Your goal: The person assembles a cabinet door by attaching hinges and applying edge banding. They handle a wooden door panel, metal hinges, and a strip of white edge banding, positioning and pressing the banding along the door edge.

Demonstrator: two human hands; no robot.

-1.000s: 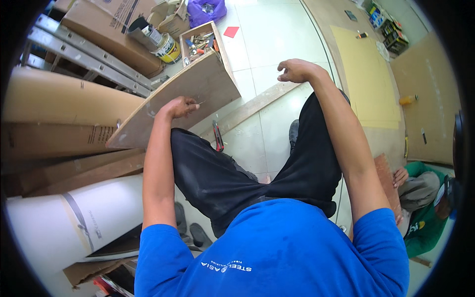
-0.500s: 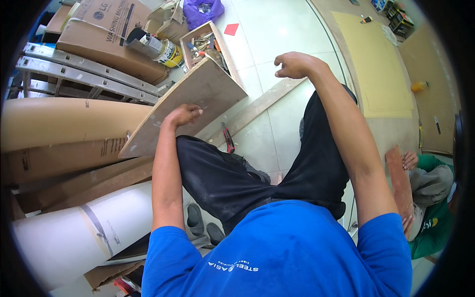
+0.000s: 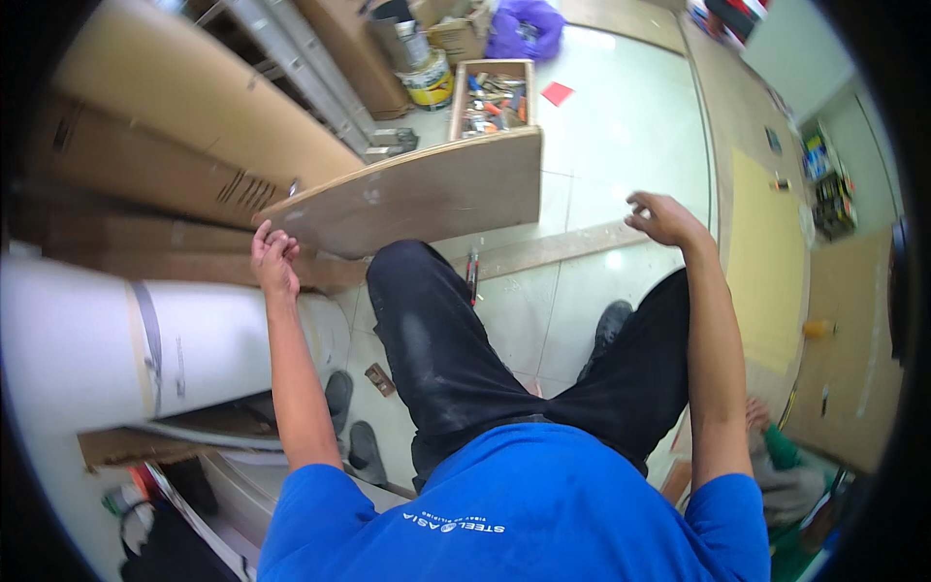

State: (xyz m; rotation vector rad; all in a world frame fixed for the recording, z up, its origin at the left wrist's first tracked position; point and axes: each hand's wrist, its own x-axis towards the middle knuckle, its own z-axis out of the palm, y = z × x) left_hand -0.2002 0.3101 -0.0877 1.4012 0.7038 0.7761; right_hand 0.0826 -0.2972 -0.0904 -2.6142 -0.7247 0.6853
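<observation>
My left hand [image 3: 276, 260] is raised at the left end of a plywood panel [image 3: 417, 199]. Its fingers are loosely bent and partly apart, with a fingertip at or very near the panel's corner; no grip shows. The panel stands tilted on its long edge beyond my left knee. Over the floor to the right hovers my right hand [image 3: 667, 221], its fingers apart and loosely curled, with nothing seen in it. A red and black utility knife [image 3: 472, 277] lies between my knees, close to a long wooden strip [image 3: 562, 248].
Behind the panel sits a wooden box [image 3: 456, 97] of hand tools, near a paint can [image 3: 427, 82] and purple bag [image 3: 524, 31]. Large rolls [image 3: 223, 339] and cardboard crowd the left. A yellow sheet [image 3: 766, 262] lies right. Another person's hand [image 3: 757, 414] shows lower right.
My view has swung, so the surroundings sit differently. My left hand has gone from the panel's face to its left end. My right hand stays raised, and the co-worker shows less.
</observation>
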